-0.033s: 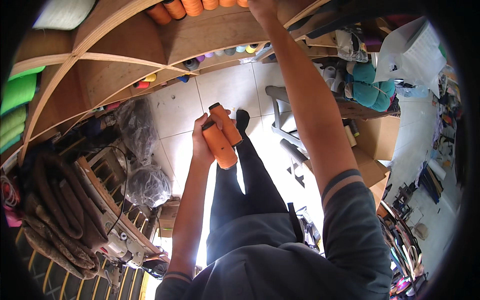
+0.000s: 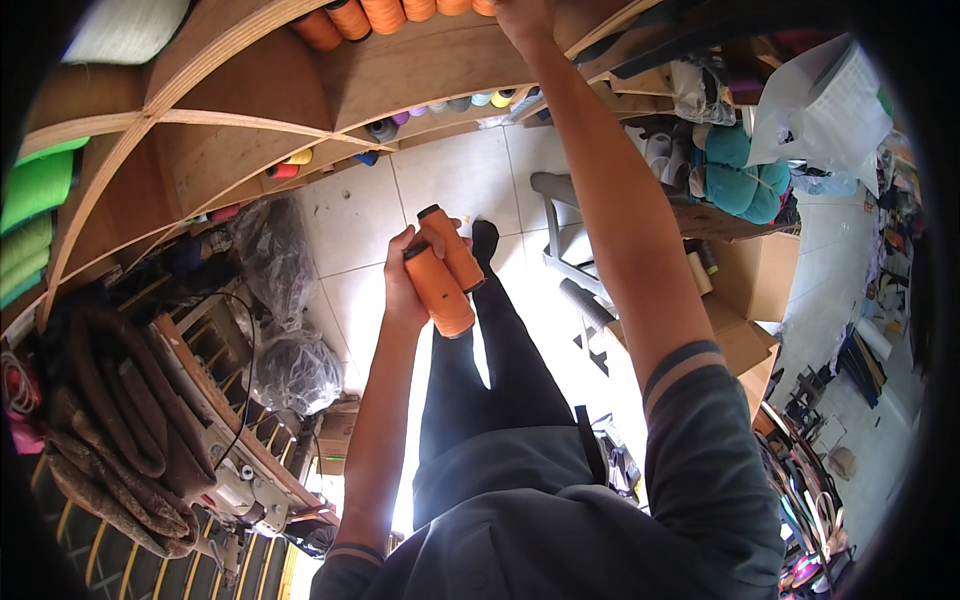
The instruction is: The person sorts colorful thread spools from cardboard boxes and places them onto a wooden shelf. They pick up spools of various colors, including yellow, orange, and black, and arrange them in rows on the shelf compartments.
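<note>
Two orange thread spools with black ends are gripped in my left hand (image 2: 400, 282), out in front of my legs. The nearer spool (image 2: 440, 298) lies tilted across the palm, and the other spool (image 2: 454, 252) rests against its right side. My right hand (image 2: 524, 16) is raised to the wooden shelf (image 2: 410, 68) at the top edge, beside the right end of a row of orange spools (image 2: 384, 14). Its fingers are mostly cut off by the picture's edge, so what they hold or touch is hidden.
Green spools (image 2: 38, 195) fill a left compartment. Below stands a sewing machine (image 2: 250, 495) near a brown fabric bundle (image 2: 125, 430). Clear plastic bags (image 2: 295, 370) lie on the tiled floor. To the right are a grey stool (image 2: 560, 225), an opened cardboard box (image 2: 765, 275) and teal yarn (image 2: 742, 180).
</note>
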### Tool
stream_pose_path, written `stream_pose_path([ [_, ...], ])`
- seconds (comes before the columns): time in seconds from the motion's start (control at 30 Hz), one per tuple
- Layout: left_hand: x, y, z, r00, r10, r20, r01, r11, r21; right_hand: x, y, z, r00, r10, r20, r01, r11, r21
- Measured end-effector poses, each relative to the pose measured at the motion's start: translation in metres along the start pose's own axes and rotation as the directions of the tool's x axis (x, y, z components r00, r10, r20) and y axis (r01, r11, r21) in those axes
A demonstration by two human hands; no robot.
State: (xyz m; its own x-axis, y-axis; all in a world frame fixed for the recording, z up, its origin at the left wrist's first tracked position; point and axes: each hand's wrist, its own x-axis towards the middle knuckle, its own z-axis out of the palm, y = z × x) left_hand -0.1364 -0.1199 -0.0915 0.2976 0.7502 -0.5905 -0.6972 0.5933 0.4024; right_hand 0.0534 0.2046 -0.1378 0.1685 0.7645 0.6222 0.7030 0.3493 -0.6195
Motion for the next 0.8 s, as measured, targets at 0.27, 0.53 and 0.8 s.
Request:
stream_pose_path([
  [0.27,0.044,0.050,0.035,0.981,0.173,0.083,-0.171,0.985,-0.031,-0.067,-0.056,-0.077,0.486,0.185,0.854,-0.679,0.695,0.235],
  [0.53,0.109,0.094,0.075,0.942,0.290,0.169,-0.324,0.920,0.223,-0.093,-0.093,-0.113,0.435,0.143,0.889,-0.710,0.662,0.240],
  [0.8,0.108,0.093,0.092,0.936,0.333,0.117,-0.352,0.854,0.382,-0.066,-0.042,-0.053,0.927,0.374,-0.018,-0.374,0.927,-0.002],
])
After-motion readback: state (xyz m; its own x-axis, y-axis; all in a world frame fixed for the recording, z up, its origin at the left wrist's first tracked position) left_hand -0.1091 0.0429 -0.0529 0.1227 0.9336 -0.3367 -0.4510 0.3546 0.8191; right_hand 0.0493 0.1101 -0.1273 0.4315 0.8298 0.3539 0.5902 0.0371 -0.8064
